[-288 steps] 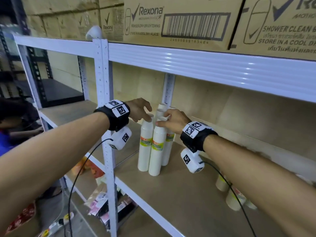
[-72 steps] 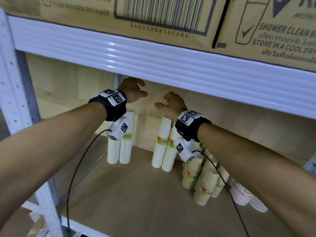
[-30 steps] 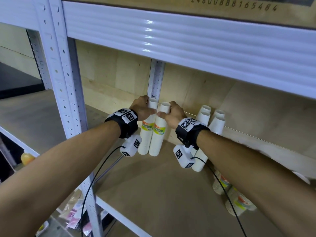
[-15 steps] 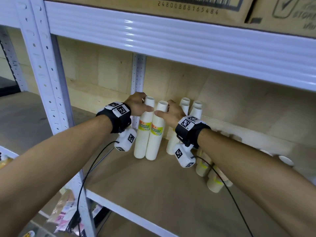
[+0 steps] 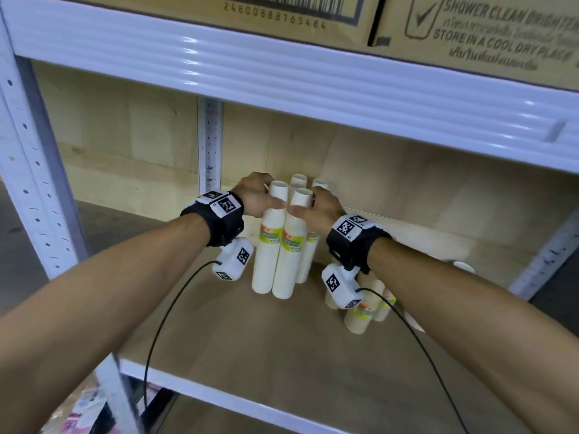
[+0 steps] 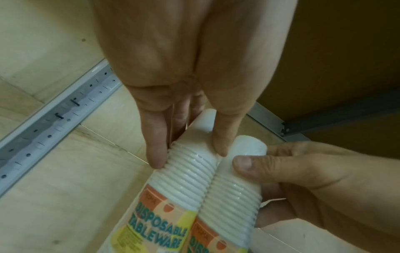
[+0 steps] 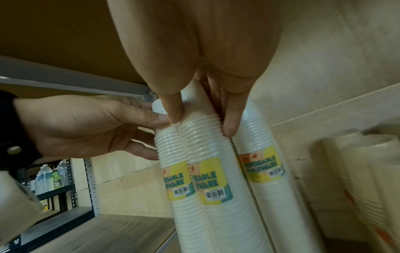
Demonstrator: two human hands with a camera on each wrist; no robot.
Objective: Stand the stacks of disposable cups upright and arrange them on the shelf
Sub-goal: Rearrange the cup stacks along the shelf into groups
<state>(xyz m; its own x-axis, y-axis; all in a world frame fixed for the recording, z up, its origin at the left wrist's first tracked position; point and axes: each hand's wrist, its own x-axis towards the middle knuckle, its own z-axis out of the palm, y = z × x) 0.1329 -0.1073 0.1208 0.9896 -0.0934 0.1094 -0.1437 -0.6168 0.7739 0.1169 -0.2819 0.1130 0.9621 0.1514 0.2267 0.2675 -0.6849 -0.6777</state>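
Observation:
Two tall white cup stacks with yellow-orange labels stand upright side by side on the wooden shelf [image 5: 219,339]. My left hand [image 5: 261,198] grips the top of the left stack [image 5: 266,255]; my right hand [image 5: 308,206] grips the top of the right stack [image 5: 289,261]. Two more upright stacks [image 5: 299,180] stand close behind them. In the left wrist view my left hand [image 6: 188,157] pinches the ribbed stack [image 6: 190,179]. In the right wrist view my right hand [image 7: 202,125] pinches its stack [image 7: 207,149], with a third stack [image 7: 259,154] touching on the right.
Several shorter cup stacks [image 5: 363,311] lie tipped on the shelf under my right wrist. The white beam [image 5: 282,73] of the upper shelf hangs low overhead, with cartons [image 5: 470,32] on it. A perforated post [image 5: 210,142] stands at the back left.
Both hands have brought the two held stacks to the right and back, up against the two rear upright stacks. Both grips are unchanged.

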